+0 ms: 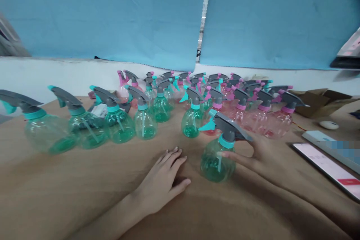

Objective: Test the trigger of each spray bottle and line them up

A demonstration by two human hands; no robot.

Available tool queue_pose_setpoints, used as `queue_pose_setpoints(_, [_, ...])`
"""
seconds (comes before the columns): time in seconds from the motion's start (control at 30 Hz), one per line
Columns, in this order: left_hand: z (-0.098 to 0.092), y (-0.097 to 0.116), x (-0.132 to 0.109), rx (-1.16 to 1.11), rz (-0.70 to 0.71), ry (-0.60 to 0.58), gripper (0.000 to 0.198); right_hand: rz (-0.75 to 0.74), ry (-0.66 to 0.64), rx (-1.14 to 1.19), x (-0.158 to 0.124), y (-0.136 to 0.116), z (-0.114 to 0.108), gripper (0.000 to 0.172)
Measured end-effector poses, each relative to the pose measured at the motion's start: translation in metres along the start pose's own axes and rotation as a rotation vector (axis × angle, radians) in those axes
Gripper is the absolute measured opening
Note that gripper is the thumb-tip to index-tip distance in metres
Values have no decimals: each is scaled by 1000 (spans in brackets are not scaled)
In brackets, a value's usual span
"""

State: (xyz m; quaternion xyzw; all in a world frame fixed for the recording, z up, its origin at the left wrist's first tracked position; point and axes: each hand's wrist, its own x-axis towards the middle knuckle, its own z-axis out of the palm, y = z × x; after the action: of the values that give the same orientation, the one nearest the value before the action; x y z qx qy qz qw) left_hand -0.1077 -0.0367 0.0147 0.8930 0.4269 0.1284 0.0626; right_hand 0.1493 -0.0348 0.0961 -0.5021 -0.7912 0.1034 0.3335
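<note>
My right hand (257, 159) grips a green spray bottle (216, 163) from its right side, thumb across the clear body. That bottle has a turquoise collar and a grey trigger head whose nozzle points left. My left hand (161, 182) lies flat on the wooden table (92, 191), fingers stretched out and holding nothing, a short way left of the held bottle. Just beyond stands another green spray bottle (191, 120). Pink spray bottles (278, 122) stand behind and right of my right hand.
A row of green spray bottles (119, 125) runs along the left, with several more pink and green ones at the back. To the right lie a phone (326, 165), a white box (334, 148), a white mouse (329, 125) and a brown carton (317, 101). Blue cloth (112, 18) covers the wall.
</note>
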Motion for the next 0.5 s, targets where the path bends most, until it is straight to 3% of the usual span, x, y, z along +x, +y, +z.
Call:
queue_pose_setpoints(0.17, [-4,-9,-20,-64,-7,82,42,4,-30,127,11,-8,13,29])
queue_pose_setpoints(0.33, [-11,-21,-34,-105,-81,153,35,-65,-83,181,40,-13,48,42])
queue_pose_setpoints(0.5, [-15,-23,-36,-185,-168,179,27,-123,-9,62,80,-25,86,43])
